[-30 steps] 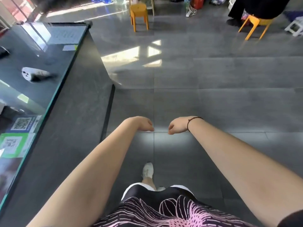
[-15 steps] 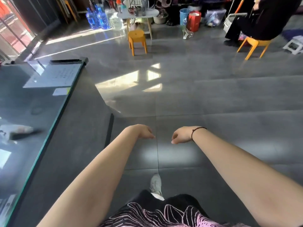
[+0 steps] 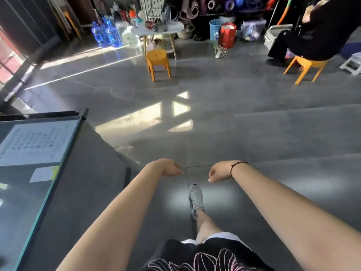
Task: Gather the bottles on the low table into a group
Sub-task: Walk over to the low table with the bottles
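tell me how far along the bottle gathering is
Nothing looks done yet. Both hands, left hand and right hand, are empty, held out over the grey floor, one shoe stepping forward. The low table with its bottles stands far across the room, beyond the orange stool. Left: reach the table, then group the bottles.

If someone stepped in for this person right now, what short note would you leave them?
Left hand: empty, loosely curled, held out in front.
Right hand: empty, same pose, cord bracelet on the wrist.
Job's things: the low table stands across the room by the far wall, with bottles and other items crowded on it, too far off to count.
Done: nothing gathered.
Left: cross the floor past the orange stool, then group the bottles.
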Action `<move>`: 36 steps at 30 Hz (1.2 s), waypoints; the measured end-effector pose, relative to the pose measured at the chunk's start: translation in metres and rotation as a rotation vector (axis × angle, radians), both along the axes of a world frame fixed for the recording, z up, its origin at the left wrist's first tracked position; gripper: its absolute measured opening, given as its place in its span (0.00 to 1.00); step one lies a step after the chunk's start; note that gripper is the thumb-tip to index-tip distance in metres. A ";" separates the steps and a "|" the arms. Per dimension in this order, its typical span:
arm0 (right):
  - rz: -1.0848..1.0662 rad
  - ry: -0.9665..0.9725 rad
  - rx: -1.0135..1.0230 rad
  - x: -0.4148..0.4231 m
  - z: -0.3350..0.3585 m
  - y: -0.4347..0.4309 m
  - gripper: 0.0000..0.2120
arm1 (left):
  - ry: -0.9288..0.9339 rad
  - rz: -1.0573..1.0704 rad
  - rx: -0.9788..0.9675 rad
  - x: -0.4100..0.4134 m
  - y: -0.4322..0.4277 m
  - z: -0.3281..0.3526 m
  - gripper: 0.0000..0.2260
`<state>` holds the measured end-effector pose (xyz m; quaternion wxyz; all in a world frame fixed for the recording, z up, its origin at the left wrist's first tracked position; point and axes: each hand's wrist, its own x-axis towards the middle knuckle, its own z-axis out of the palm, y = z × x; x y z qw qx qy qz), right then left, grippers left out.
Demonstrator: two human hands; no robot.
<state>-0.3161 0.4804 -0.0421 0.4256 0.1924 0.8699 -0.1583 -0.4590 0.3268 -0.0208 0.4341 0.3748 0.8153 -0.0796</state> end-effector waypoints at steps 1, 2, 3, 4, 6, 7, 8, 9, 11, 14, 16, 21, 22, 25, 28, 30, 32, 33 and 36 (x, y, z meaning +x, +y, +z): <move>0.012 0.003 0.008 -0.020 -0.003 0.017 0.23 | -0.003 -0.002 -0.002 -0.018 0.014 -0.002 0.23; 0.025 0.006 0.014 -0.041 -0.005 0.034 0.23 | -0.001 0.002 -0.001 -0.038 0.030 -0.003 0.24; 0.037 0.010 0.016 -0.063 -0.006 0.053 0.22 | -0.001 0.014 0.002 -0.059 0.046 -0.003 0.24; 0.045 0.018 0.019 -0.084 -0.006 0.071 0.22 | -0.001 0.031 0.010 -0.078 0.063 -0.001 0.25; 0.042 0.038 0.010 -0.126 -0.004 0.108 0.22 | -0.002 0.063 0.038 -0.118 0.096 0.004 0.25; 0.043 0.042 0.006 -0.146 -0.002 0.127 0.22 | 0.000 0.077 0.051 -0.137 0.112 0.008 0.25; 0.052 0.040 0.005 -0.166 0.002 0.144 0.22 | 0.002 0.088 0.062 -0.156 0.128 0.012 0.25; 0.063 0.035 0.005 -0.186 0.004 0.161 0.22 | 0.004 0.100 0.066 -0.174 0.144 0.016 0.25; 0.089 0.038 0.006 -0.224 0.010 0.192 0.22 | 0.008 0.116 0.080 -0.208 0.173 0.020 0.23; 0.122 0.065 0.011 -0.277 0.017 0.231 0.21 | 0.005 0.116 0.089 -0.254 0.214 0.026 0.22; 0.131 0.055 -0.001 -0.310 0.016 0.253 0.21 | 0.003 0.098 0.073 -0.283 0.240 0.025 0.22; 0.100 0.078 -0.019 -0.403 -0.005 0.325 0.21 | 0.027 0.056 0.033 -0.374 0.313 0.008 0.24; 0.095 0.078 -0.021 -0.424 -0.008 0.342 0.20 | 0.034 0.045 0.029 -0.396 0.329 0.005 0.24; 0.080 0.065 -0.012 -0.487 -0.014 0.394 0.21 | 0.049 0.011 0.035 -0.466 0.381 0.001 0.24; 0.018 0.067 -0.025 -0.551 -0.016 0.448 0.20 | 0.058 -0.019 0.037 -0.540 0.433 0.006 0.24; 0.015 0.045 -0.033 -0.593 -0.014 0.482 0.19 | 0.060 -0.033 0.041 -0.587 0.467 0.013 0.24; 0.005 0.056 -0.027 -0.634 -0.010 0.514 0.18 | 0.065 -0.046 0.052 -0.633 0.498 0.022 0.23; -0.001 0.069 -0.021 -0.654 -0.007 0.529 0.18 | 0.064 -0.041 0.059 -0.656 0.514 0.024 0.23; 0.004 0.060 -0.024 -0.709 -0.005 0.570 0.19 | 0.031 -0.008 0.055 -0.717 0.557 0.024 0.22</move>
